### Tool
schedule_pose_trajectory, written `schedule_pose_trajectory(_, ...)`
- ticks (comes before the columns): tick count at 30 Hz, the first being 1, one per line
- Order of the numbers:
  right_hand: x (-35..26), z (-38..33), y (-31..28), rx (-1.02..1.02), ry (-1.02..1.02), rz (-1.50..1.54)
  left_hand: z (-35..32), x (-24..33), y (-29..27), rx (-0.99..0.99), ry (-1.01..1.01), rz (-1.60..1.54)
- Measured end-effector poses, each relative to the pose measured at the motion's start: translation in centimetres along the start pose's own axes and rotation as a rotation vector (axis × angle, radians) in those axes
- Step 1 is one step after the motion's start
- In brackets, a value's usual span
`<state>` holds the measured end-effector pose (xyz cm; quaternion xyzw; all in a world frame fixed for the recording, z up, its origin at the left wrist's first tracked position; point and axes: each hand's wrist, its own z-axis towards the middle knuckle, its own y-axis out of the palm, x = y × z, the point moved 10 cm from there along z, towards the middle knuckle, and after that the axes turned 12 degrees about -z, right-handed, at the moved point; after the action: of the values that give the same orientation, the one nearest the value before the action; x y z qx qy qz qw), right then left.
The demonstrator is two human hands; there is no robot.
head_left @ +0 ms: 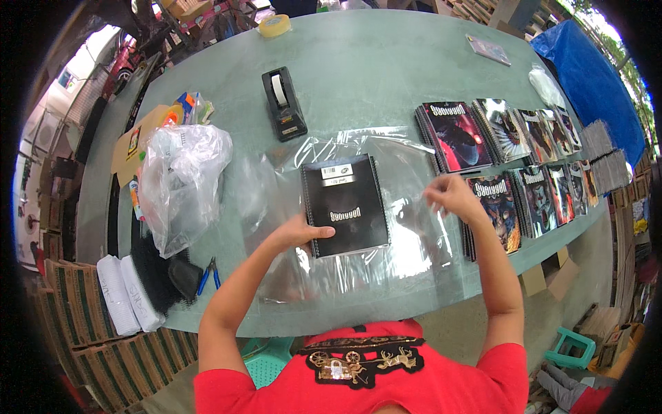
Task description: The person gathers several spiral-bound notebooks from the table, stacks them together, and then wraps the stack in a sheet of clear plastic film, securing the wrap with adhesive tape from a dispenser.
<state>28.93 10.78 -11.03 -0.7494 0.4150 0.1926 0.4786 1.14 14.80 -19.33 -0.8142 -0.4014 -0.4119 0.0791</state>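
Note:
A black spiral-bound notebook, with a white label near its top, lies on a clear plastic sheet in the middle of the table. My left hand grips its lower left edge, thumb across the cover, the other fingers partly hidden. To the right of the notebook, my right hand is raised over the sheet's right part with its fingers pinched together. Whether the film's edge is between those fingertips, I cannot tell. Stacked spiral notebooks with dark picture covers stand just beyond the right hand.
A black tape dispenser sits behind the sheet. At left are a crumpled clear plastic bag, blue-handled pliers and white bundles. A tape roll lies at the far edge. Wire bindings lie at right.

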Motion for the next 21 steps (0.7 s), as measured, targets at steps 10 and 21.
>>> schedule_pose_trajectory(10,-11.4,1.0,8.3,-0.314,-0.348,-0.437,1.5,6.9,-4.2,0.686,0.719,0.321)
schedule_pose_trajectory(21,-11.7,2.1,15.5,-0.12,-0.587,-0.401,0.5,8.1,-1.9,0.789,0.723,0.764)
